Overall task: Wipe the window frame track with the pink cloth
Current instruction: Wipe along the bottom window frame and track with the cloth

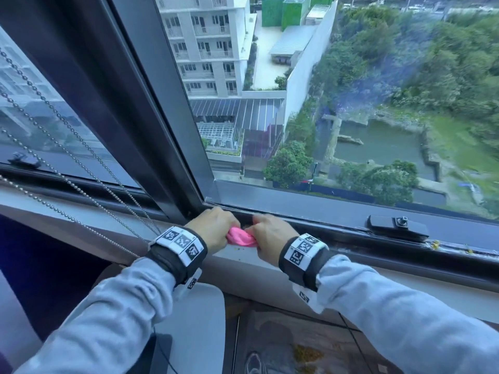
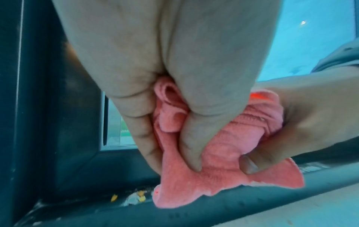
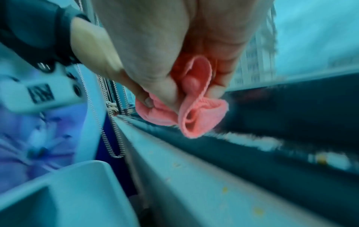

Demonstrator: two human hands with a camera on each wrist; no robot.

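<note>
— What do I have?
— My left hand and right hand both clutch the bunched pink terry cloth above the dark metal window track.
— Beyond?
— Only the left wrist view shows yellow crumbs in the track's corner.

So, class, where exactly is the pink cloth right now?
In the head view the pink cloth sits low and centre, bunched between the left hand and right hand, just beside the window frame track.
</note>
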